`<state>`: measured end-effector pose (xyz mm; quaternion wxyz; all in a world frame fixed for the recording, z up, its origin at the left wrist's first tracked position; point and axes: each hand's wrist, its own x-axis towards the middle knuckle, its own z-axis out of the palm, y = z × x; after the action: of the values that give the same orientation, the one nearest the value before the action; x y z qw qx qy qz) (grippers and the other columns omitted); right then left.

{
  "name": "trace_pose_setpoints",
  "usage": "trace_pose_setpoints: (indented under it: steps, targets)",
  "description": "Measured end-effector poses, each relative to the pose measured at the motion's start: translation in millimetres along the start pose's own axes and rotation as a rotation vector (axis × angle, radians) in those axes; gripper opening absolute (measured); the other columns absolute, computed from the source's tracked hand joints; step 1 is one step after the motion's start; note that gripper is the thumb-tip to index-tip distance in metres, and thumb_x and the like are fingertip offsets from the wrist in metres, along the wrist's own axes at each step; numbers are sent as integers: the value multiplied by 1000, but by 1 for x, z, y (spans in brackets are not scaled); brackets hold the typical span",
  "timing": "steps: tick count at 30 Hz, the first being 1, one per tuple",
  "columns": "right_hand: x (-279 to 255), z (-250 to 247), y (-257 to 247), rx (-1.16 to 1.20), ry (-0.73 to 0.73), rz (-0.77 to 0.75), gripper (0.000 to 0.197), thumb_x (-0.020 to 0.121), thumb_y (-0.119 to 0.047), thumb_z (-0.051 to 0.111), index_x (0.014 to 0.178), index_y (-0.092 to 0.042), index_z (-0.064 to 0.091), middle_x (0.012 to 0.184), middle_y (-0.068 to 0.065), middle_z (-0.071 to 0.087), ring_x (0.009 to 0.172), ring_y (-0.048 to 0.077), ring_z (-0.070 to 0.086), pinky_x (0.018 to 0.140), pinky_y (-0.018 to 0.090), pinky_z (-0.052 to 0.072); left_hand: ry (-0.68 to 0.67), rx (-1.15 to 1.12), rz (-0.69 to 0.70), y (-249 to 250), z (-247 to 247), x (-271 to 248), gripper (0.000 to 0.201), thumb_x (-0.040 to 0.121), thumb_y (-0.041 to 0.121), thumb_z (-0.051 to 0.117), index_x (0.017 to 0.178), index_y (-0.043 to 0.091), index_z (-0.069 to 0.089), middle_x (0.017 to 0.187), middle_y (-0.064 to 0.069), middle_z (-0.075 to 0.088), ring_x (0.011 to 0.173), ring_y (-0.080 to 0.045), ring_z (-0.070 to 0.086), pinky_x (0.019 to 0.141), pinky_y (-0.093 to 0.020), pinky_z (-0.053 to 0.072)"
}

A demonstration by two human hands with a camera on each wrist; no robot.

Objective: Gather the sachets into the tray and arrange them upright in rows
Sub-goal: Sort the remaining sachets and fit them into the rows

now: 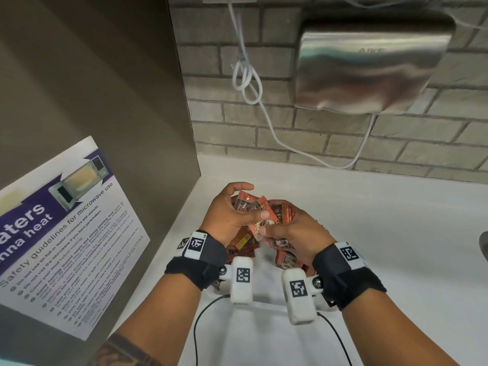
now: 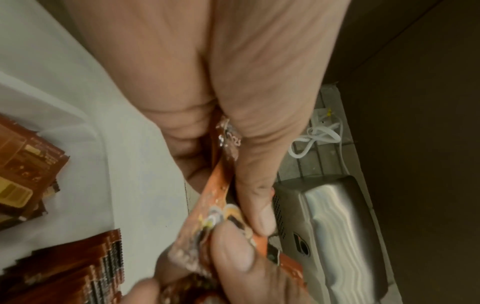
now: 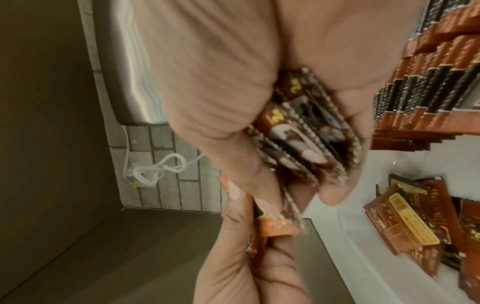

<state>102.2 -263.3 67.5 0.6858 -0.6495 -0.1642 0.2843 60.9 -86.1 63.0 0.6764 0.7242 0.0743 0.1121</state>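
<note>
Both hands' grip closed round sachets (image 1: 260, 211); left hand (image 1: 227, 215); right hand (image 1: 298, 233).

Left grip (image 1: 229, 214), right grip (image 1: 295, 231), seemingly clenched.

From my feed both hands are up over the white counter (image 1: 369, 233), bunched together. My left hand (image 1: 227, 215) and right hand (image 1: 295, 233) each grip orange-brown sachets (image 1: 260, 211), thumbs pressed on the packets. More sachets (image 1: 241, 241) sit below, between the wrists. A microwave poster (image 1: 68, 233) is on the left panel, with a steel dryer (image 1: 369, 67) and looped white cable (image 1: 247, 80) on the brick wall.
</note>
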Motion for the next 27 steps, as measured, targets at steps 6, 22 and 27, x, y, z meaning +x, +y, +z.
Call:
trace_pose_setpoints:
  steps: [6,22,27]
  targets:
    - [-3,2,-1,3,-101,80,39,74,-5,84,111,-10,71,104,14,75,92,27,71,77,34,54,-110,138,42,11,2,-1,53,53,24,99,98,17,69,83,2,71,76,-11,67,73,-30,58]
    - [-6,2,-7,16,-140,78,58,72,-13,87,125,-8,63,103,15,72,95,25,70,84,36,55,-165,119,29,24,-5,-10,26,61,15,92,80,6,75,78,-11,73,69,-17,65,70,-31,56]
    - [-7,11,-4,26,-94,91,39,78,8,75,114,-5,69,104,18,73,97,29,71,85,42,55,-131,156,30,28,9,-17,31,68,18,90,94,10,75,94,-13,72,73,-13,61,72,-26,53]
